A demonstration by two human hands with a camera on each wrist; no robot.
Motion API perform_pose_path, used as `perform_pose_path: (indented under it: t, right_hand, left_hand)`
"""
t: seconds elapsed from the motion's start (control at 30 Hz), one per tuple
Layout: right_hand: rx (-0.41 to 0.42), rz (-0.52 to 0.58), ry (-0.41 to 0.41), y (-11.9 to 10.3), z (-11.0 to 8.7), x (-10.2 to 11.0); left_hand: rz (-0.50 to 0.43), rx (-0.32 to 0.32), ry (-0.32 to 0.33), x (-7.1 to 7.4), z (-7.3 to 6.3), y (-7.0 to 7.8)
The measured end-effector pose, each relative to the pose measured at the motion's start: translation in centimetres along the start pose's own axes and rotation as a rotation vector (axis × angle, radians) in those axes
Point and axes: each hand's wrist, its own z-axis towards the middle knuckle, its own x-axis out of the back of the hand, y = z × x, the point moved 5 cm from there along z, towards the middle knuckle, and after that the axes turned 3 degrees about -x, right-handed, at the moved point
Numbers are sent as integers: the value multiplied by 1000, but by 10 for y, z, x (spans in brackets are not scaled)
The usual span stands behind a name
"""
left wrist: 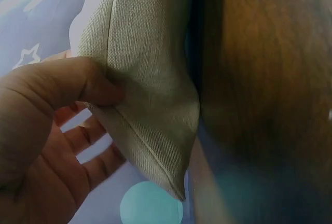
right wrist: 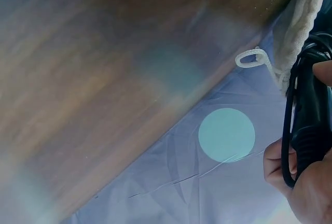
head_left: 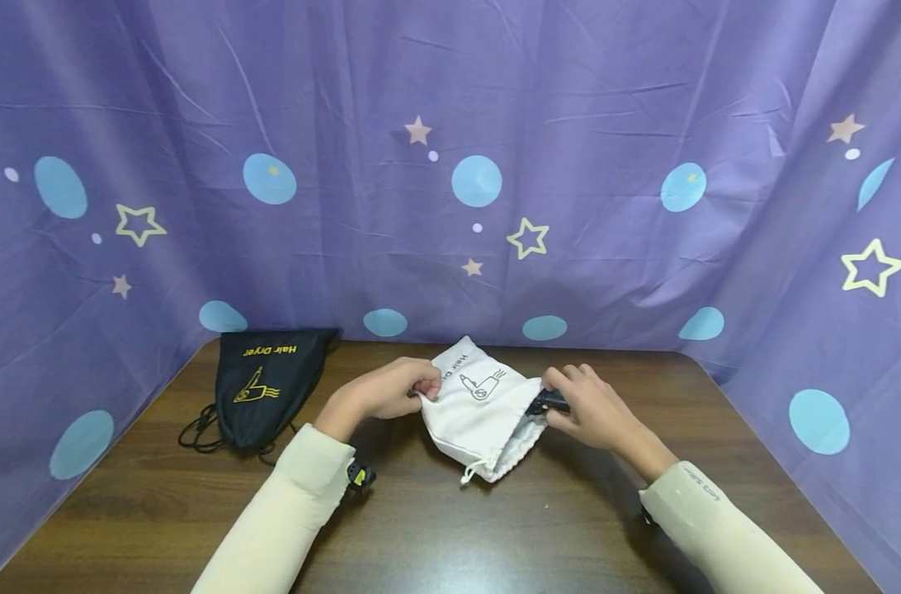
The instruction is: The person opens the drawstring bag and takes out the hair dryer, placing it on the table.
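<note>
A white cloth drawstring bag [head_left: 483,421], printed with "Hair Dryer" lettering and a dryer drawing, is at the middle of the table. My left hand [head_left: 387,392] pinches its left edge between thumb and fingers; the left wrist view shows the thumb [left wrist: 104,86] pressed on the fabric. On the right, my right hand [head_left: 592,408] grips the handle of a black hair dryer [right wrist: 311,105] at the bag's open mouth. A black cord [right wrist: 287,146] runs along the handle and bunches at the opening. The dryer's other end is hidden inside the bag.
A black drawstring bag [head_left: 272,384] with yellow hair dryer print lies at the table's back left, its black cords loose. The brown wooden table [head_left: 450,536] ends at a purple curtain [head_left: 391,247] with stars and blue dots.
</note>
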Motion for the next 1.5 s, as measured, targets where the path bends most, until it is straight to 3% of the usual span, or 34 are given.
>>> perform_pose_path:
  t: [0.27, 0.5, 0.63, 0.9, 1.03, 1.2, 1.3, 1.4, 1.5]
  right_hand:
    - [12, 7, 0, 2, 0, -2]
    - [56, 59, -2, 10, -4, -3]
    - [82, 89, 2, 16, -7, -4]
    - [54, 114, 13, 25, -13, 0]
    - [95, 98, 19, 22, -11, 4]
    - [145, 70, 19, 17, -7, 9]
    - [154, 56, 11, 14, -6, 10]
    - [154, 47, -5, 11, -4, 11]
    - [155, 35, -17, 7, -2, 11]
  left_hand:
    - [19, -48, -10, -5, 1, 2]
    - [31, -70, 42, 3, -2, 1]
    - [16, -70, 68, 9, -6, -3]
    - [-13, -29, 100, 14, -11, -13]
    - [-43, 7, 55, 11, -11, -13]
    - [-143, 106, -64, 5, -9, -9]
    - [-205, 95, -91, 4, -7, -2]
    - [-195, 35, -38, 6, -3, 6]
    - [-117, 14, 37, 6, 3, 10]
